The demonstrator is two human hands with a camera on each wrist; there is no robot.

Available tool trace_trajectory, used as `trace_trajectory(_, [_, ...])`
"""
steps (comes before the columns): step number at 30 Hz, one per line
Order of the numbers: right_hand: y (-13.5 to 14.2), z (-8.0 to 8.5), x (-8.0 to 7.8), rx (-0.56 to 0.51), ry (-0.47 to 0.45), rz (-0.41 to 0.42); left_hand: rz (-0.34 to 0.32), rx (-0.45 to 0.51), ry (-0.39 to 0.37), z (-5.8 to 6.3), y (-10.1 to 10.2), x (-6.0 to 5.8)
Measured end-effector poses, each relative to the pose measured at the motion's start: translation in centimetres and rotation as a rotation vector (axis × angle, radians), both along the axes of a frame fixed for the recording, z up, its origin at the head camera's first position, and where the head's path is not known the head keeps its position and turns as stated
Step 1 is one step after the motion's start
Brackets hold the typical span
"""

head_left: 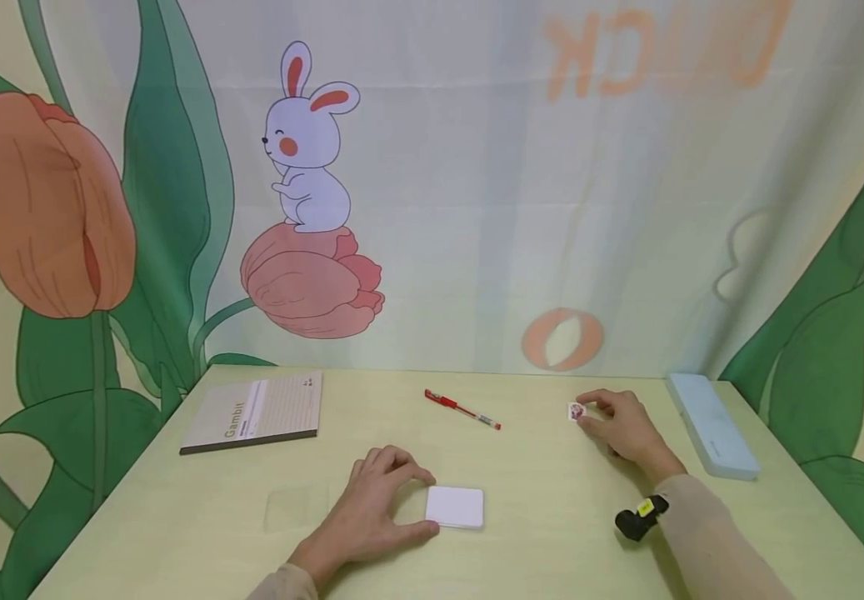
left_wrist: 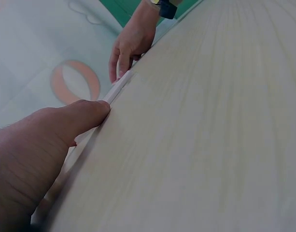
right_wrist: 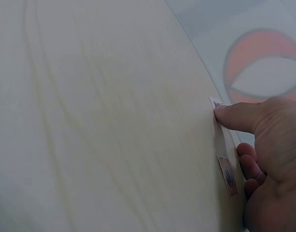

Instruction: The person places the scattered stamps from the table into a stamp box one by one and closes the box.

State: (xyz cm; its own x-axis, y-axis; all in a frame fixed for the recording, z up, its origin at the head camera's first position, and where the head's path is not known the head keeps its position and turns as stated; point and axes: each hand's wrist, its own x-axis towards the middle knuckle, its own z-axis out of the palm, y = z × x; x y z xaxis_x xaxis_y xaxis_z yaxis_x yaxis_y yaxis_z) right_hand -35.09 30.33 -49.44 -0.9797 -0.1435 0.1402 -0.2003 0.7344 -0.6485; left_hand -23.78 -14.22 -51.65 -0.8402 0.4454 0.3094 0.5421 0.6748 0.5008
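Observation:
My left hand [head_left: 382,508] holds a small flat white rectangular case [head_left: 456,507] on the table, its thumb and index finger at the case's two left corners. In the left wrist view the thumb [left_wrist: 85,116] presses against the thin white edge. Farther back on the right, my right hand [head_left: 622,425] pinches a small white sticker-like piece with a reddish-purple picture [head_left: 576,411] between thumb and index finger. The right wrist view shows a second small printed piece [right_wrist: 228,176] lying below the curled fingers of that hand.
A notebook [head_left: 252,412] lies at the back left, and a red pen [head_left: 461,408] at the back middle. A light blue pencil case [head_left: 712,425] sits along the right edge. Left of my left hand is a faint clear plastic piece [head_left: 292,508]. A printed curtain [head_left: 461,208] hangs behind the table.

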Motion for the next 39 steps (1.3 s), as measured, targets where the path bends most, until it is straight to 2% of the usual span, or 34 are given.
trace_trajectory(12, [0.1,-0.6,0.4,-0.099,-0.062,-0.082,-0.005,-0.007,-0.001,-0.1,0.1,0.0])
trace_trajectory(17, [-0.1,-0.7,0.7,-0.155,-0.046,-0.085,-0.004,-0.011,0.004,0.0,0.1,0.0])
trace_trajectory(23, [-0.4,-0.3,1.1,-0.145,-0.010,-0.074,0.000,-0.013,0.001,0.0,0.1,0.0])
trace_trajectory(31, [-2.5,2.0,2.3,-0.204,0.124,0.044,0.003,-0.013,0.007,0.0,0.0,-0.1])
trace_trajectory(39, [-6.0,4.5,4.6,-0.343,0.129,0.147,0.007,-0.012,-0.002,-0.2,0.0,-0.1])
